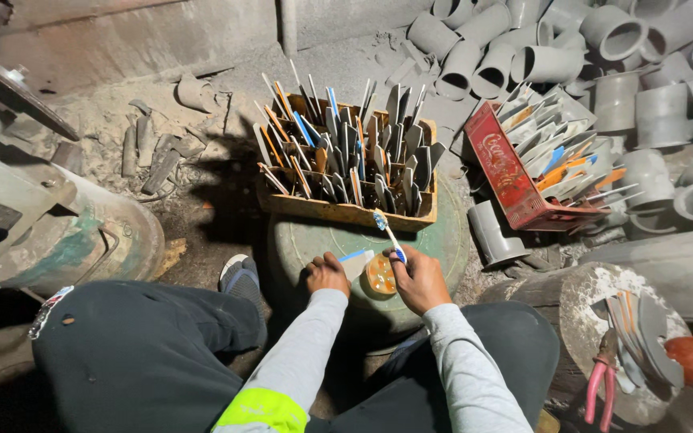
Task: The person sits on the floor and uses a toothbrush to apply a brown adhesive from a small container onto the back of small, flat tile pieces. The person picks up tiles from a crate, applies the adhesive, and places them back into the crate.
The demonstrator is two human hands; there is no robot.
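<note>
Dusty workshop floor surrounds a round green worktop [443, 240]. Left hand [327, 274] pinches a blade piece [356, 261]; right hand [419, 279] grips a toothbrush [388, 232] over an orange pot [380, 274]. Wooden crate [346, 210] looks nearly full of pieces.

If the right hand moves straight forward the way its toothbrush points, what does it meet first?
Probably the near wall of the wooden crate of blades, just beyond the toothbrush in the right hand; depth is uncertain.
</note>
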